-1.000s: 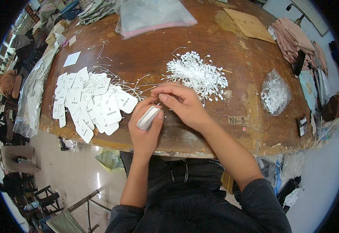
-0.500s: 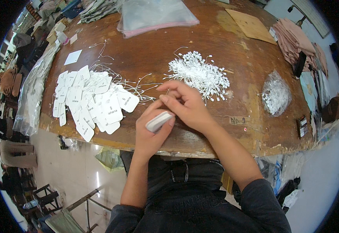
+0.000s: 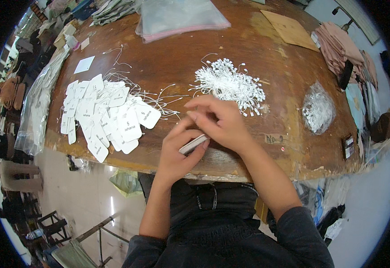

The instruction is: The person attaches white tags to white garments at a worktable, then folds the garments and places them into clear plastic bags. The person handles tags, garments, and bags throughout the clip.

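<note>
My left hand [image 3: 173, 156] is wrapped round a small stack of white hang tags [image 3: 192, 144], seen edge-on between thumb and palm. My right hand [image 3: 225, 124] is bent over the left fingertips, thumb and fingers close together; whatever it pinches there is hidden. Left of my hands lies a spread pile of white tags [image 3: 130, 125] with rounded corners, printed in dark letters. Thin white strings [image 3: 157, 100] trail from that pile. Beyond my right hand sits a heap of white tag strings [image 3: 230, 85] with small plastic ends.
The brown wooden table [image 3: 168, 62] carries clear plastic bags [image 3: 181, 15] at the back and a bag of white strings [image 3: 318, 109] at right. Cardboard [image 3: 288, 29] and folded pink cloth [image 3: 335, 49] lie at the back right. A white card [image 3: 84, 64] rests at left.
Both hands have shifted slightly right. The tag stack in my left hand has tilted, so a narrower edge shows. The piles on the table look the same.
</note>
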Action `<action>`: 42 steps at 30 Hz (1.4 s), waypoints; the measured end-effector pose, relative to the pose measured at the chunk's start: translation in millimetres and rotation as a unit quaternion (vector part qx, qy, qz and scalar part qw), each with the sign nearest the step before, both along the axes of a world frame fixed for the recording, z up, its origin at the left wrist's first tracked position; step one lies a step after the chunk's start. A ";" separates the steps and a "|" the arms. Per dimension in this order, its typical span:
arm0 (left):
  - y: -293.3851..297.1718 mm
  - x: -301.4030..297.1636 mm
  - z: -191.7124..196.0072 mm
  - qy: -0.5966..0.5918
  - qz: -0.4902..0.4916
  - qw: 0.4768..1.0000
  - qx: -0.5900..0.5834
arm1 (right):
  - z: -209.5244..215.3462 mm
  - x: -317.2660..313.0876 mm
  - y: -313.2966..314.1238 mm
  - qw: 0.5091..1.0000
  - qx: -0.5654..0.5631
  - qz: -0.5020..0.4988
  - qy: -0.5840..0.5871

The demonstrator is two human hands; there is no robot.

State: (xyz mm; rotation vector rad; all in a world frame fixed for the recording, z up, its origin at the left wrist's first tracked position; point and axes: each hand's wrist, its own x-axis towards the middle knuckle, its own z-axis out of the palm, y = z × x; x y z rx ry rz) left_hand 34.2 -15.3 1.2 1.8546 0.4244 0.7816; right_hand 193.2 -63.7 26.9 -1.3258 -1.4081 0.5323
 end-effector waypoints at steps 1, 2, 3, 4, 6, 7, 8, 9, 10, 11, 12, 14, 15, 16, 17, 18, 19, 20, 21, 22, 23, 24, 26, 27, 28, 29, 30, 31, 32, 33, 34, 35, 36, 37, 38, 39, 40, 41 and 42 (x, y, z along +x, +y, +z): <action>0.0 0.0 0.3 0.021 -0.025 0.999 -0.013 | 1.2 1.4 -1.4 1.000 0.002 -0.015 0.018; -1.3 1.1 0.4 0.029 -0.032 0.999 0.004 | 2.0 2.5 -1.9 0.999 0.004 -0.032 0.037; -2.9 2.6 0.4 0.032 -0.036 0.999 0.021 | 2.3 2.9 -1.0 0.992 0.005 -0.018 0.121; -4.6 4.3 0.3 0.035 -0.041 0.998 0.038 | 2.9 4.0 -1.0 0.986 -0.014 0.002 0.164; -5.6 6.2 0.4 0.014 -0.006 0.999 0.045 | 3.4 6.1 -0.4 0.966 -0.052 0.040 0.249; -5.3 6.5 0.4 0.007 0.003 0.999 0.039 | 2.8 5.6 2.9 0.977 -0.046 0.049 0.202; -4.6 6.3 0.4 0.001 0.017 0.999 0.027 | 3.2 6.4 1.9 0.970 -0.027 0.070 0.231; -4.0 5.6 0.4 -0.005 0.005 1.000 0.007 | 3.0 6.4 2.8 0.960 -0.030 0.083 0.265; -3.8 4.9 0.4 0.002 0.009 1.000 0.010 | 3.1 6.8 2.6 0.950 -0.040 0.087 0.297; -3.4 4.0 0.3 0.005 0.016 1.000 0.010 | 2.9 7.0 3.0 0.948 -0.007 0.068 0.310; -3.3 2.9 0.4 0.009 0.024 1.000 0.011 | 2.6 7.4 3.3 0.946 0.018 0.042 0.321; -3.7 1.4 0.7 0.011 0.055 0.998 -0.030 | 1.5 9.0 5.2 0.943 0.047 -0.018 0.329; -3.9 1.4 0.7 0.011 0.068 0.996 -0.051 | 0.8 12.2 7.0 0.943 0.052 -0.054 0.324; -4.0 1.7 0.8 0.008 0.074 0.995 -0.062 | 0.0 15.4 9.1 0.942 0.064 -0.084 0.319; -4.3 1.8 0.9 0.005 0.080 0.994 -0.074 | -1.3 18.1 9.5 0.932 0.083 -0.089 0.340; -4.4 2.1 0.9 0.001 0.087 0.993 -0.083 | -2.5 21.4 10.6 0.929 0.074 -0.115 0.345; -4.5 2.5 0.8 -0.002 0.085 0.993 -0.085 | -3.6 25.0 11.9 0.927 0.084 -0.120 0.344; -4.5 2.7 0.7 -0.004 0.083 0.993 -0.085 | -4.7 27.8 13.0 0.920 0.064 -0.156 0.354; -4.3 2.8 0.5 -0.008 0.082 0.993 -0.082 | -5.8 29.9 14.9 0.908 0.120 -0.132 0.379; -4.1 2.5 0.3 -0.007 0.082 0.994 -0.077 | -6.6 32.0 16.7 0.888 0.146 -0.138 0.414; -3.8 2.3 -0.1 -0.008 0.084 0.994 -0.070 | -7.4 32.9 17.6 0.861 0.162 -0.158 0.456; -3.5 1.5 -0.2 -0.008 0.087 0.994 -0.061 | -7.8 33.9 17.9 0.836 0.158 -0.134 0.509; -2.6 0.8 -0.6 -0.016 0.098 0.993 -0.057 | -7.2 38.2 16.0 0.774 0.145 -0.080 0.611; -2.0 0.2 -0.6 -0.021 0.103 0.993 -0.055 | -6.5 40.9 15.0 0.766 0.132 -0.070 0.625; -1.8 0.5 -0.8 -0.056 0.102 0.983 -0.140 | -5.1 43.5 13.0 0.768 0.134 -0.023 0.625; -1.9 -0.4 -0.7 -0.091 0.102 0.965 -0.224 | -4.1 44.5 12.3 0.764 0.122 -0.015 0.633; -1.9 -1.2 -0.4 -0.124 0.104 0.939 -0.304 | -3.1 43.1 11.7 0.799 0.110 0.029 0.590; -2.7 0.2 -1.0 -0.120 0.116 0.940 -0.299 | -2.2 39.8 9.6 0.829 0.080 0.024 0.553; -3.3 0.7 -1.4 -0.113 0.130 0.941 -0.292 | -1.1 35.7 7.7 0.860 0.033 -0.009 0.510; -4.0 1.9 -2.1 -0.107 0.144 0.942 -0.285 | -1.2 27.7 6.8 0.890 -0.003 -0.003 0.455; -4.5 3.5 -2.9 -0.101 0.157 0.942 -0.278 | -1.9 17.1 6.2 0.910 -0.007 0.007 0.414; -4.5 2.6 -3.0 -0.092 0.162 0.944 -0.271 | -3.1 4.4 6.2 0.930 -0.022 -0.001 0.367; -4.8 2.0 -3.3 -0.082 0.166 0.947 -0.263 | -4.2 -5.8 6.0 0.951 -0.015 0.009 0.310; -4.5 1.7 -3.6 -0.076 0.173 0.948 -0.258 | -5.3 -13.5 6.1 0.946 -0.037 0.004 0.321; -4.6 0.7 -3.7 -0.071 0.182 0.947 -0.254 | -6.8 -20.0 6.5 0.946 -0.038 0.017 0.323; -4.4 0.3 -3.8 -0.069 0.194 0.946 -0.251 | -7.9 -21.9 6.7 0.945 -0.044 0.037 0.323; -4.1 0.4 -3.8 -0.061 0.208 0.944 -0.249 | -9.0 -21.7 7.0 0.947 -0.037 0.030 0.319; -5.2 -0.7 -3.2 -0.085 0.193 0.940 -0.268 | -10.0 -20.2 7.0 0.949 -0.035 0.029 0.313; -6.3 -1.5 -2.5 -0.103 0.179 0.936 -0.287 | -10.9 -17.8 7.0 0.951 -0.033 0.028 0.307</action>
